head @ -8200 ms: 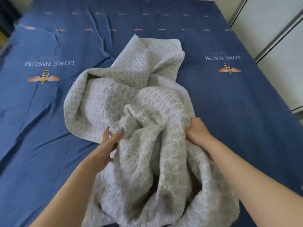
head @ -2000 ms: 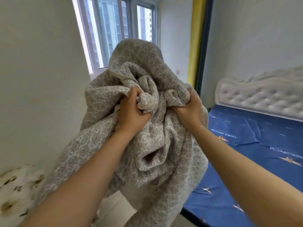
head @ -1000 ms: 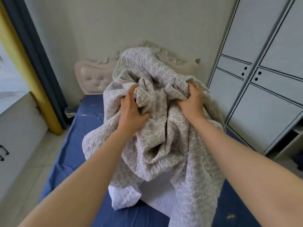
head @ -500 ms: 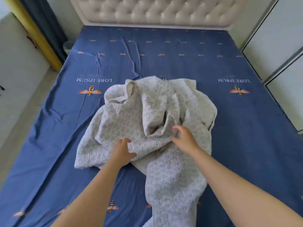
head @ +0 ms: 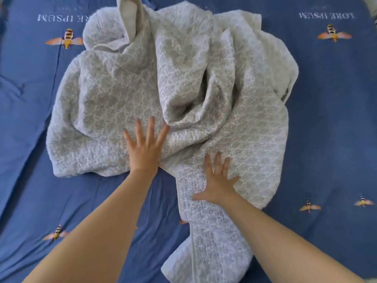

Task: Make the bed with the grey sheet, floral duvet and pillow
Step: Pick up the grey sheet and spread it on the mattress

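Grey sheet (head: 183,94), crumpled in a heap at the middle of the bed, on the blue bee-print cover (head: 330,129); a narrow tail of it runs toward the viewer at bottom centre. Left hand (head: 145,149) lies flat on the near left part of the heap, fingers straight and spread, gripping nothing. Right hand (head: 217,180) lies flat where the tail begins, fingers likewise splayed and holding nothing.

Step in hand, as judged: the opening of the sheet, at an early stage; duvet and pillow are not in view. The next move calls for finding a corner or border, taking it in a pinch, and drawing it outward, since flat palms can only smooth or push the cloth.

Edges: a hem (head: 192,248) runs along the tail; a turned-up flap (head: 130,15) stands at the far left of the heap; deep folds hide the corners. Room: bare cover shows left, right and near the heap, so the sheet can travel either way.
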`<state>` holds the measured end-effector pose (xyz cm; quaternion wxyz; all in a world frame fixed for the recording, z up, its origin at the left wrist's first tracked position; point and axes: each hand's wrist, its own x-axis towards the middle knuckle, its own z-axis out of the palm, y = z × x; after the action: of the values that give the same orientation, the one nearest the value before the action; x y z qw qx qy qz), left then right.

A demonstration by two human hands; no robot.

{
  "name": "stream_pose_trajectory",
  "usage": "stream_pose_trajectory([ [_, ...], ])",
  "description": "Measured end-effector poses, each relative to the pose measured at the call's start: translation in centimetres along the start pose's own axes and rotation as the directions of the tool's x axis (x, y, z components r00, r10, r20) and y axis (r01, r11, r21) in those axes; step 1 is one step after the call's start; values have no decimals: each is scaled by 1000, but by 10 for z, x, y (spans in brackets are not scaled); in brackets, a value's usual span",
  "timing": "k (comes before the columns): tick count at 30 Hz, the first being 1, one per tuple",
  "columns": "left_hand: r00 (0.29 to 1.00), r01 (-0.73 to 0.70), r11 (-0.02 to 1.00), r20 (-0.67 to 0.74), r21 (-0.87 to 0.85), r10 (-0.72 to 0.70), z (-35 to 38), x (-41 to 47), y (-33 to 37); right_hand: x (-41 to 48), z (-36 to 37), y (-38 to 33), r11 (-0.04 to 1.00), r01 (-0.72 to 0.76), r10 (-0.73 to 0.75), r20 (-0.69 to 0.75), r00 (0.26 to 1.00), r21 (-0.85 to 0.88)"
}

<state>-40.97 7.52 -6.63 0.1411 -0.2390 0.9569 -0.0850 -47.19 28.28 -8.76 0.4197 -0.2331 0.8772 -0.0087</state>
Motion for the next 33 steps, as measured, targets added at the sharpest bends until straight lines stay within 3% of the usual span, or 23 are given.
stream_pose_trajectory([
  [3,998,-58,998,9,23,58,15,7,-6,3,29,7,981,-42,32,-55,998,-190],
  [7,989,-143,988,28,-57,145,19,5,-22,-2,40,26,969,-50,13,-152,988,-242],
  [13,936,-253,943,189,-218,295,-6,-7,-51,-28,15,56,935,23,-60,-94,994,-354],
  [17,939,-230,940,196,-252,282,-25,-40,-58,-58,2,80,863,32,-119,-143,983,-504],
  [20,914,-219,956,303,-196,271,-16,-61,-64,-83,-10,104,823,-31,-66,-150,986,-567],
  [24,831,-214,975,512,-65,217,2,-83,-83,-118,-22,149,787,-340,232,-264,936,-514],
  [27,724,-242,970,663,-15,191,14,-92,-90,-130,-21,154,721,-481,425,-229,876,-500],
  [30,636,-200,979,757,-24,148,19,-94,-84,-121,-8,127,863,-422,364,-238,900,-276],
  [31,659,-160,987,741,-29,129,20,-98,-83,-115,-2,113,925,-345,296,-266,917,-158],
  [32,740,-83,995,666,-55,98,22,-104,-82,-109,3,98,967,-252,232,-288,929,-34],
  [33,865,37,991,500,-128,32,24,-113,-81,-101,9,82,983,-165,181,-300,937,76],
])
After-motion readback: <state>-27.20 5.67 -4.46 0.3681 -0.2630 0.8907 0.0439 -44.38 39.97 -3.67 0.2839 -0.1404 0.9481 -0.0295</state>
